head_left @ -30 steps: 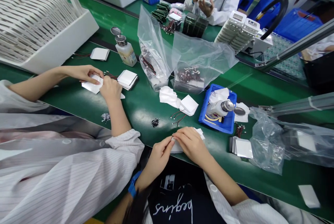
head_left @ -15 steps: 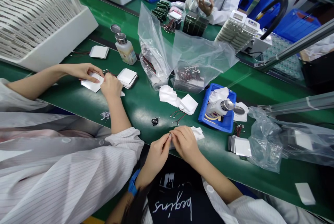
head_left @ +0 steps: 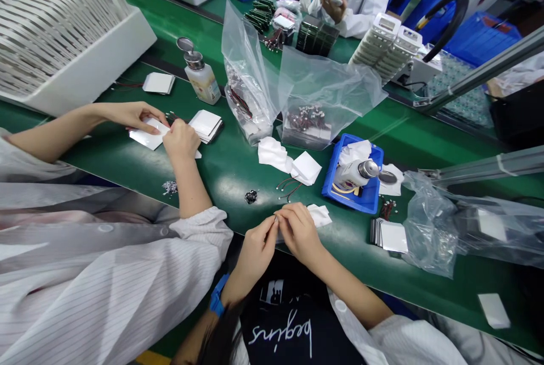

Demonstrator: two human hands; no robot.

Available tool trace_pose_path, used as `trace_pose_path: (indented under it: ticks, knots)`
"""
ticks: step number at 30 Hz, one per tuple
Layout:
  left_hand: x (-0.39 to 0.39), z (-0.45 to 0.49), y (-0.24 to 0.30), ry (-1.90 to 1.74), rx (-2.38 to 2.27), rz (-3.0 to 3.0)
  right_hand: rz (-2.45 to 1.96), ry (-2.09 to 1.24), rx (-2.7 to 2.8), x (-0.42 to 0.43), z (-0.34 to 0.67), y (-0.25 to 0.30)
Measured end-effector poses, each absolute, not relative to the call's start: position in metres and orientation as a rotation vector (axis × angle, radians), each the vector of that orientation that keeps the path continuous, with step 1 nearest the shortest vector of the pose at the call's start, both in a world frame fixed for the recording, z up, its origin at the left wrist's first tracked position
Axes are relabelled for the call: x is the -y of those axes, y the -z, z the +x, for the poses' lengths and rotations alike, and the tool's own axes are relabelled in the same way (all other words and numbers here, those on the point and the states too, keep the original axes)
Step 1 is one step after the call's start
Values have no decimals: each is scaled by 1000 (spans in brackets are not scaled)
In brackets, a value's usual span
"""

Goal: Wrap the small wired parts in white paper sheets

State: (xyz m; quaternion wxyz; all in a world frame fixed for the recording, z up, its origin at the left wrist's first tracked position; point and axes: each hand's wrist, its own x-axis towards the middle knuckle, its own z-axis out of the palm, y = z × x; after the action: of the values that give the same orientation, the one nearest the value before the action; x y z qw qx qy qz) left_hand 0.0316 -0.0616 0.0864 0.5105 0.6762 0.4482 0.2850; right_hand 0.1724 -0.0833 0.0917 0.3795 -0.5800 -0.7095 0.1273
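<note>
My left hand (head_left: 255, 251) and my right hand (head_left: 300, 232) meet at the near edge of the green belt (head_left: 229, 169). Their fingertips are pinched together on something small that I cannot make out. A crumpled white cloth (head_left: 319, 215) lies just right of my right hand. A few loose red-and-black wire leads (head_left: 288, 188) and a small dark clump (head_left: 251, 196) lie on the belt just beyond my hands.
A co-worker's hands (head_left: 170, 132) handle white square plates (head_left: 206, 125) at the left. Ahead stand two clear bags of wires (head_left: 306, 110), a solvent bottle (head_left: 202, 79) and a blue tray (head_left: 355, 181). A plate stack (head_left: 391, 236) lies at the right, with a white rack (head_left: 63, 42) far left.
My two hands have drawn a little closer together and towards the left, fingertips still pinched. The white cloth now shows more beside my right hand. The co-worker's hands have barely moved.
</note>
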Motion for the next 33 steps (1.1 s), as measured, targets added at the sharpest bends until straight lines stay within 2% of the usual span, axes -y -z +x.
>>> trace_pose_path:
  ticks: [6, 13, 20, 33]
  knots:
    - [61, 31, -85, -645, -1085, 1545, -1434, -520, 1612, 84, 176, -86]
    - [59, 35, -87, -671, -1086, 1623, -1500, -355, 1787, 84, 174, -86]
    - [58, 39, -89, -711, -1116, 1643, -1528, -420, 1492, 85, 169, -87]
    - [61, 39, -86, -829, -1151, 1758, -1480, -313, 1555, 84, 170, -87]
